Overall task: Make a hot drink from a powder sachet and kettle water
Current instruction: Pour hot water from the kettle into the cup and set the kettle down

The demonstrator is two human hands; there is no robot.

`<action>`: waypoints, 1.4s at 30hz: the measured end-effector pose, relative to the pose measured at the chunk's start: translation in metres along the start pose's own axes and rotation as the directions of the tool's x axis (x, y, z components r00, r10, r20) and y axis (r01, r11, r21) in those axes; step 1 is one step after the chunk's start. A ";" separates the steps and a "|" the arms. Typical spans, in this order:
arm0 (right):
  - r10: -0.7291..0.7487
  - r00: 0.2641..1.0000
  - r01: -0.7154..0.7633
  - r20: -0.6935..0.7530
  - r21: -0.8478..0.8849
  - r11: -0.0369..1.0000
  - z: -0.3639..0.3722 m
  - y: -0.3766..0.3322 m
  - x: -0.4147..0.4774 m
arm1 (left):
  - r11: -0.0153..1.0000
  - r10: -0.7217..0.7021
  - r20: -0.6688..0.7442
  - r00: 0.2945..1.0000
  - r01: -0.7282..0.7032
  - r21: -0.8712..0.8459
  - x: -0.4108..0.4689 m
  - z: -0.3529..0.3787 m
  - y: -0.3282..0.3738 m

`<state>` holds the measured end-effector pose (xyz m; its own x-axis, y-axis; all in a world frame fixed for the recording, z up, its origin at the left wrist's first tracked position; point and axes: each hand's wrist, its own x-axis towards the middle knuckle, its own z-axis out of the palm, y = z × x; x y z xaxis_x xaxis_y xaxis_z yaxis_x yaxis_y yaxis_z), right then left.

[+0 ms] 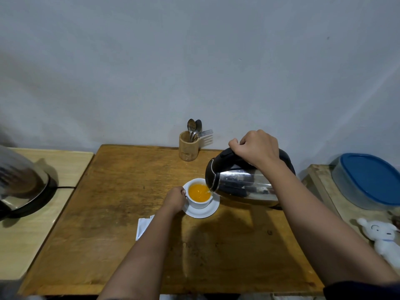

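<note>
A white cup (200, 203) stands on a white saucer (204, 211) near the middle of the wooden table (121, 191); it holds orange liquid. My left hand (175, 197) grips the cup at its left side. My right hand (258, 148) is closed around the black handle of a steel kettle (244, 185), which is tipped left with its spout over the cup's right rim. A thin stream runs from the spout into the drink. A white sachet (143, 227) lies flat on the table, partly hidden under my left forearm.
A wooden holder with spoons and a fork (188, 146) stands at the table's far edge against the wall. On a lighter side table to the left sits a metal appliance with a black cord (23, 187). At right are a blue-lidded container (368, 180) and a white soft toy (382, 236).
</note>
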<state>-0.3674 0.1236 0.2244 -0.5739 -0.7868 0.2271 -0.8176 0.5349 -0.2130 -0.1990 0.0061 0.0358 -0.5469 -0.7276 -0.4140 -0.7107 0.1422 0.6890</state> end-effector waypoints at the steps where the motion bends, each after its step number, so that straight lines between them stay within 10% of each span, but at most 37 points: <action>1: 0.001 1.000 -0.001 0.000 -0.001 1.000 -0.001 -0.001 0.000 | 1.000 0.000 0.001 1.000 0.000 0.002 0.000 0.000 0.000; 12: 0.048 0.999 -0.046 -0.025 0.049 0.998 0.003 0.005 -0.003 | 1.000 0.001 0.012 1.000 -0.001 0.001 -0.002 -0.001 -0.002; 23: 0.429 0.903 -0.402 0.006 0.360 0.842 0.017 0.049 -0.034 | 1.000 0.004 -0.035 0.999 -0.005 -0.027 -0.001 0.003 -0.001; 35: 0.797 0.603 -0.492 0.011 0.792 0.362 0.008 0.111 -0.060 | 0.994 0.003 -0.115 0.993 -0.015 -0.104 0.000 0.013 -0.002; 42: 0.903 0.411 -0.358 -0.124 0.889 0.285 -0.002 0.142 -0.074 | 0.983 -0.001 -0.219 0.976 -0.039 -0.179 0.000 0.025 -0.007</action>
<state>-0.4415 0.2587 0.1792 -0.9802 0.1973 0.0187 0.0134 0.1601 -0.9870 -0.2049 0.0224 0.0161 -0.4361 -0.8569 -0.2749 -0.5982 0.0478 0.7999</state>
